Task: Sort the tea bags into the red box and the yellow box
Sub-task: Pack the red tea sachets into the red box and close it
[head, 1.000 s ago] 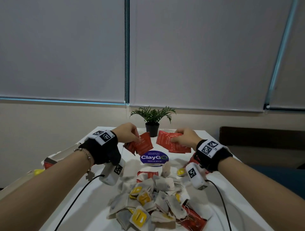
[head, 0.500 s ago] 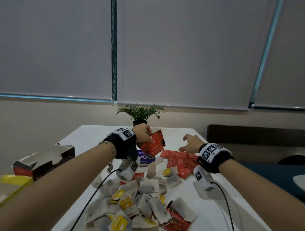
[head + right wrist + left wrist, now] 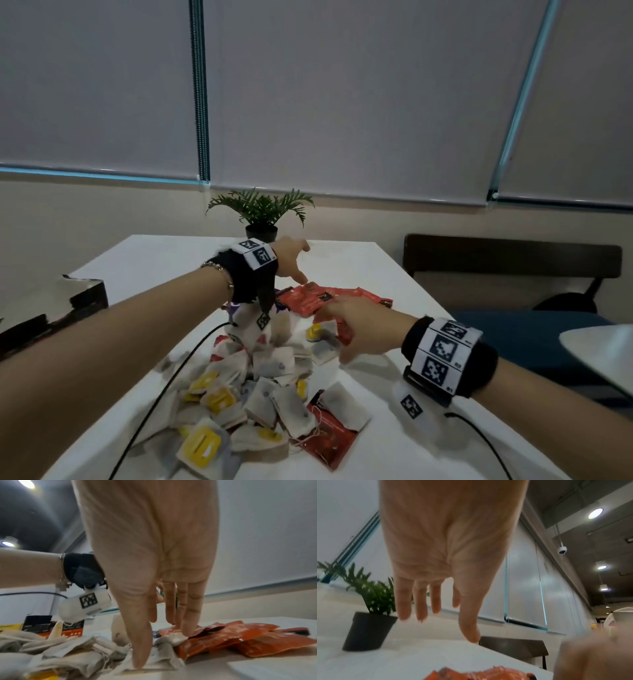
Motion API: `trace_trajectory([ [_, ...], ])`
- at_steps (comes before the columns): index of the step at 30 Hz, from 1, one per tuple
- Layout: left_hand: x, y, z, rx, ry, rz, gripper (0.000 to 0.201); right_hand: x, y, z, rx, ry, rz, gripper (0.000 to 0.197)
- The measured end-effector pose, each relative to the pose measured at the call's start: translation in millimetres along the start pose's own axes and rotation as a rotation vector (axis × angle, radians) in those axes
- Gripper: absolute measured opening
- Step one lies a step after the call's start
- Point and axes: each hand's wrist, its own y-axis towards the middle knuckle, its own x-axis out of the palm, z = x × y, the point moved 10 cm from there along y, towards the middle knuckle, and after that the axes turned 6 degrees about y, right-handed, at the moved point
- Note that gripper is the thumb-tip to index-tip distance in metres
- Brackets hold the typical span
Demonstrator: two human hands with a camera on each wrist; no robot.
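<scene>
- Head view: left hand (image 3: pixel 291 255) reaches forward over the table (image 3: pixel 171 260), fingers straight and spread, holding nothing.
- Left thumb tip points down at the near edge of the red sachets (image 3: pixel 308 298); contact cannot be told from this view.
- Left wrist view: left fingers (image 3: pixel 404 601) hang extended and apart, with the sachets (image 3: pixel 471 674) just below the thumb and the plant pot (image 3: pixel 366 631) beyond the fingertips.
- Right hand (image 3: pixel 363 329) lies low over the pile, fingers straight, gripping nothing.
- Right wrist view: right fingertips (image 3: pixel 188 628) rest on the edge of the red sachets (image 3: pixel 240 639); the thumb presses on a paper tea bag (image 3: pixel 154 662).
- Tea bags (image 3: pixel 267 383), white paper with some yellow tags, are heaped on the near side of both hands, touching the sachets at the right fingertips.
- One more red sachet (image 3: pixel 329 442) lies under tea bags at the near edge of the pile, well behind the fingers.
- Red box (image 3: pixel 78 298) stands open, well to the left of the left fingers; in the right wrist view its printed face (image 3: pixel 53 626) shows beyond the pile.
- Yellow box (image 3: pixel 10 626) shows only as a sliver just left of the red box.
</scene>
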Motion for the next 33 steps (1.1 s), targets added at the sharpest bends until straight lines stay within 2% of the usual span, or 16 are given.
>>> trace_trajectory([
  [1,-3.1,-8.2,-5.0,0.000,-0.044,-0.043,0.073,5.6,3.6,-4.9,-0.011,-0.026,-0.041,0.080],
  [3,-3.0,-25.6,-14.9,0.008,-0.116,-0.176,0.062,11.4,10.4,-11.0,-0.003,-0.064,-0.105,0.081],
  [6,6.5,-55.5,-31.1,0.007,-0.079,-0.365,0.059,13.0,19.9,-15.1,0.023,-0.103,-0.131,0.063],
  [9,23.5,-79.5,-50.2,-0.035,0.012,-0.460,0.066,12.0,26.3,-15.7,0.049,-0.147,-0.093,0.042],
  [12,44.7,-96.2,-57.2,-0.063,0.055,-0.497,0.075,11.2,29.2,-14.8,0.053,-0.145,-0.056,0.030],
  [15,60.2,-104.8,-55.8,-0.052,0.061,-0.511,0.072,11.2,26.3,-12.3,0.062,-0.124,-0.084,0.027],
  [19,67.4,-111.5,-61.2,-0.064,0.010,-0.540,0.053,8.3,18.8,-11.8,0.084,-0.007,-0.223,0.015],
  [21,62.5,-109.0,-66.1,-0.090,-0.023,-0.482,0.040,-7.3,21.0,-20.3,0.066,0.050,-0.163,0.009],
  [23,55.1,-105.7,-66.7,-0.096,0.013,-0.394,0.039,-23.9,20.4,-33.5,0.047,0.064,-0.081,0.014],
  [24,54.2,-105.1,-65.0,-0.089,0.049,-0.371,0.041,-25.9,16.9,-41.0,0.046,0.078,-0.090,0.019],
  [27,68.1,-107.2,-56.6,-0.061,0.139,-0.426,0.050,-3.6,-8.2,-61.8,0.056,0.112,-0.290,0.035],
  [29,74.6,-108.3,-52.4,-0.040,0.193,-0.455,0.048,23.0,-32.7,-65.7,0.103,0.045,-0.433,0.052],
  [31,77.0,-107.6,-50.6,-0.014,0.227,-0.461,0.038,43.1,-52.6,-68.9,0.095,-0.114,-0.473,0.070],
  [33,77.1,-108.1,-49.6,-0.005,0.237,-0.461,0.025,51.1,-61.3,-74.6,0.029,-0.244,-0.417,0.075],
])
